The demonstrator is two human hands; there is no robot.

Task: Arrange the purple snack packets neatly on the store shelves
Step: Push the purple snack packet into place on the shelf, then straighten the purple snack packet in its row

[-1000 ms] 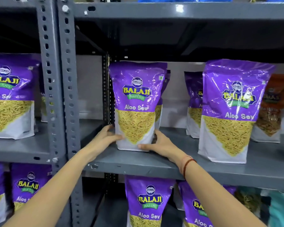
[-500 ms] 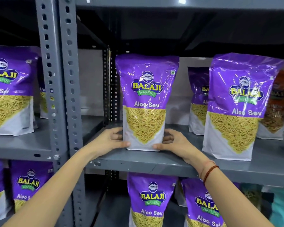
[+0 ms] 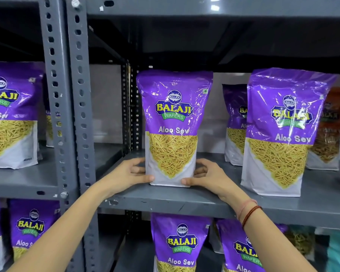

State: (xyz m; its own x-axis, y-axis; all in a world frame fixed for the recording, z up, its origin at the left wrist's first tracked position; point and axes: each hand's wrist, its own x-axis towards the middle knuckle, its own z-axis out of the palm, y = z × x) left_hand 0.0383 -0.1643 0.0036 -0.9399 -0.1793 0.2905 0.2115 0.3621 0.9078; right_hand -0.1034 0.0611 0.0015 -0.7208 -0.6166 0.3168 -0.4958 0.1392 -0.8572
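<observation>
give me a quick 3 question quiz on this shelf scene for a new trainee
1. True or false: the upright purple Aloo Sev packet between the hands stands on the grey metal shelf.
2. Which hands touch its white base? A) left hand only B) right hand only C) both
3. Fill in: behind the large purple packet on the right stands a packet that is mostly ____ in colour.

Key: 1 true; 2 C; 3 orange.
</observation>
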